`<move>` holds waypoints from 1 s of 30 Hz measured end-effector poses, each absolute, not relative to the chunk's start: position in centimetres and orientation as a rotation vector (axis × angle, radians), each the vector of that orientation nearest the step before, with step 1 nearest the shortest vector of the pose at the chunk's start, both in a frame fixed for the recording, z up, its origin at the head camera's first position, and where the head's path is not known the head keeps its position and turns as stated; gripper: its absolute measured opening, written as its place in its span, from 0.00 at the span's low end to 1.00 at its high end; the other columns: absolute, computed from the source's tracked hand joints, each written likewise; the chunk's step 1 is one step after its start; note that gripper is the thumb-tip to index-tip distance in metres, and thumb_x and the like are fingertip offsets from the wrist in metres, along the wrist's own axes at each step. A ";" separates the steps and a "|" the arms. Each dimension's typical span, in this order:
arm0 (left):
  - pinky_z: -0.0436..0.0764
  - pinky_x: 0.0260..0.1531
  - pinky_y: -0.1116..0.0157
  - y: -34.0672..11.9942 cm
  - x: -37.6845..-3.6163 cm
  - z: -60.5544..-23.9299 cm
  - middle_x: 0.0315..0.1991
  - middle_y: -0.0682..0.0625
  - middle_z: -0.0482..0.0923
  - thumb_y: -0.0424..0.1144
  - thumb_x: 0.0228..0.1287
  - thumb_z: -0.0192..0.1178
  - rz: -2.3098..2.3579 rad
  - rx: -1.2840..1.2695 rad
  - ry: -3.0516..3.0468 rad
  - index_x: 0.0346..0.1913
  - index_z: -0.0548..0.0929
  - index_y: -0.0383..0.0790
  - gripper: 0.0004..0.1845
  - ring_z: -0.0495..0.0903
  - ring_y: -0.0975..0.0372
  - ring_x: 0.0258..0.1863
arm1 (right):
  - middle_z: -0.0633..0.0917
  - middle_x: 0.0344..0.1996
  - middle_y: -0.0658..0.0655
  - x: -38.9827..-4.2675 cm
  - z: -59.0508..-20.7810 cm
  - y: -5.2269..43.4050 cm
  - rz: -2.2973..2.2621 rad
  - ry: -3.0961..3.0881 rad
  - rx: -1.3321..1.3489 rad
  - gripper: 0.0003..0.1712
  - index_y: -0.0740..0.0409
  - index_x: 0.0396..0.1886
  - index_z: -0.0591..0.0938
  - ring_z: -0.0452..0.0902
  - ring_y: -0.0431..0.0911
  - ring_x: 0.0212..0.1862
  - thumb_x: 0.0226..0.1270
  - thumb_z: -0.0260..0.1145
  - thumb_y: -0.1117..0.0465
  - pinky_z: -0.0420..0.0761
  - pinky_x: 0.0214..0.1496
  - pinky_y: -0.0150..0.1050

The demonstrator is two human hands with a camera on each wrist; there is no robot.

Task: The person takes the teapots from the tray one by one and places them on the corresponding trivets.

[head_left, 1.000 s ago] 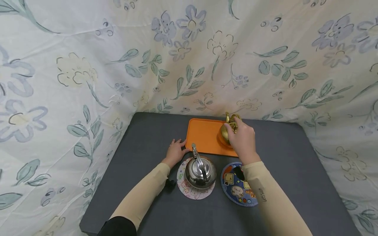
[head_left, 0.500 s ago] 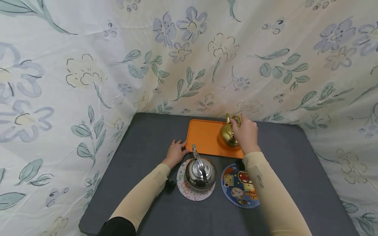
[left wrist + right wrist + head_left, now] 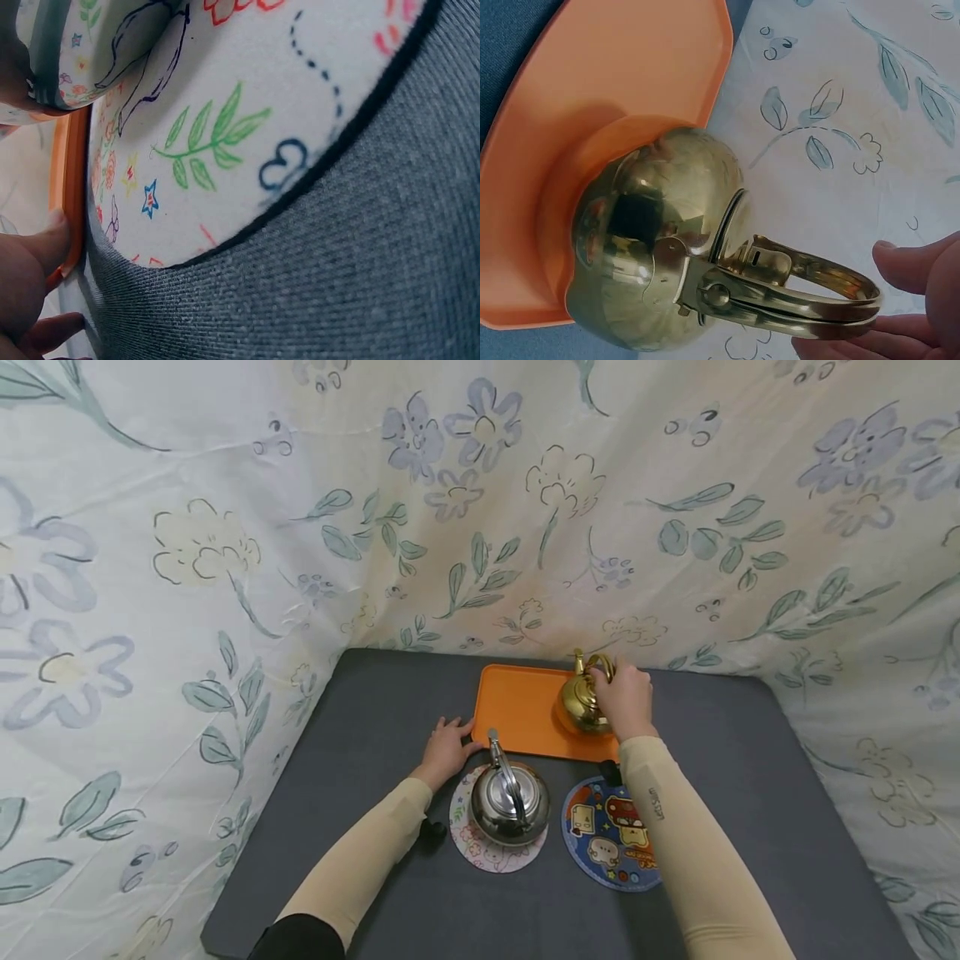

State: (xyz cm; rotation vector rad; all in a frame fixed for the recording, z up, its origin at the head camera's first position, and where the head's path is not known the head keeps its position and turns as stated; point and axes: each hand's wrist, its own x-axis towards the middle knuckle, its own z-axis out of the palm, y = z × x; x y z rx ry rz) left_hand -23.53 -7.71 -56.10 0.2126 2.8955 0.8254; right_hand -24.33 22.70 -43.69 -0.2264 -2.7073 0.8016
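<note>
Orange tray (image 3: 517,710) bears a gold teapot (image 3: 578,706), right hand (image 3: 624,697) at its handle.

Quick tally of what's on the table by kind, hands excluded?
Kettles: 2, gold kettle on the tray, silver kettle on the white coaster
Coasters: 2, white coaster, blue coaster
Trays: 1, orange tray
Total: 5

Head overhead; wrists close (share tray (image 3: 517,710)).
</note>
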 end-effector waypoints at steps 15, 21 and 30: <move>0.62 0.71 0.38 -7.7 -23.3 -56.1 0.75 0.40 0.65 0.53 0.67 0.64 0.813 0.221 2.893 0.74 0.71 0.49 0.34 0.53 0.40 0.78 | 0.85 0.38 0.74 -24.3 -43.5 22.4 0.741 -2.741 -0.260 0.19 0.73 0.47 0.83 0.82 0.70 0.43 0.79 0.57 0.58 0.81 0.48 0.64; 0.62 0.70 0.38 -7.7 -23.2 -56.2 0.75 0.40 0.65 0.53 0.67 0.63 0.795 0.225 2.913 0.74 0.71 0.48 0.34 0.53 0.40 0.78 | 0.86 0.33 0.72 -24.2 -43.6 22.3 0.756 -2.712 -0.278 0.17 0.70 0.40 0.85 0.83 0.67 0.37 0.78 0.57 0.60 0.82 0.44 0.61; 0.61 0.71 0.39 -8.0 -23.1 -56.1 0.75 0.39 0.65 0.53 0.67 0.63 0.802 0.234 2.915 0.74 0.71 0.48 0.35 0.53 0.40 0.78 | 0.86 0.37 0.72 -23.8 -43.6 22.2 0.775 -2.712 -0.294 0.19 0.71 0.49 0.85 0.84 0.66 0.38 0.79 0.56 0.59 0.84 0.42 0.59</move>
